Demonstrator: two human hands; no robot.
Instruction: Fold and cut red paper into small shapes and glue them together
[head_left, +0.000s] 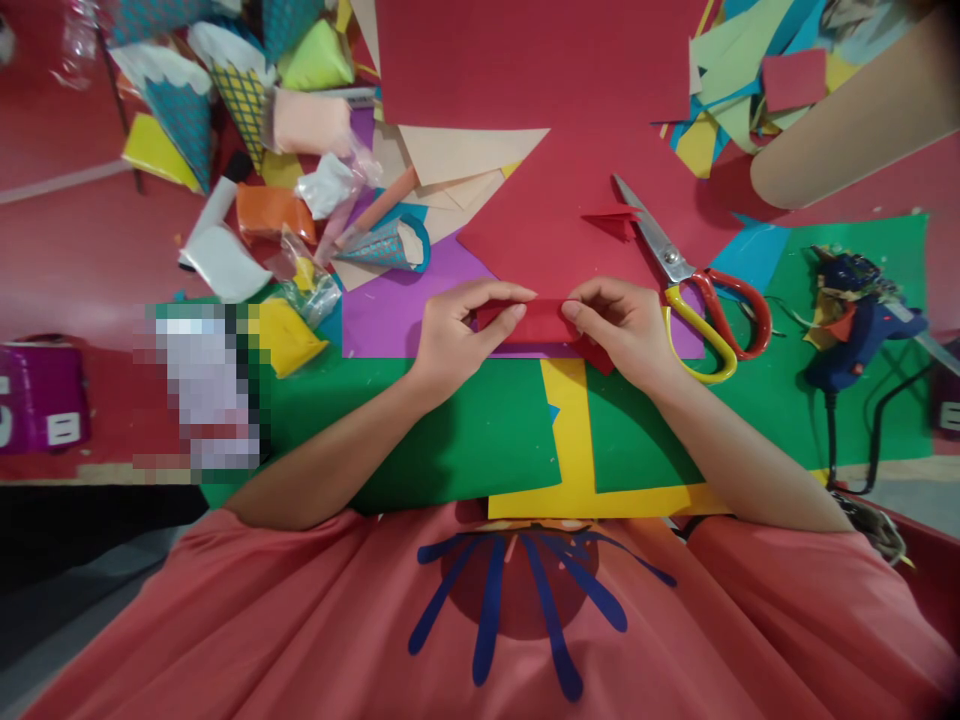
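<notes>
And here's the left forearm (330, 445), angling inward, the right forearm (750, 445) mirroring it! The left hand (466, 325) pinches, thumb close to forefinger; facing it, just apart, the right hand (626, 325) pinches too, fingers curled, both wrists bent inward.

Looks smooth, matt and papery on the narrow folded red strip (541, 322); metallic on the pointed silver scissor blades (655, 236); glossy, like plastic, on the looped red-and-yellow handles (763, 316).

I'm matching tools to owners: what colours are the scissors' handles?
One red handle, one yellow handle; the head view shows them best.
</notes>
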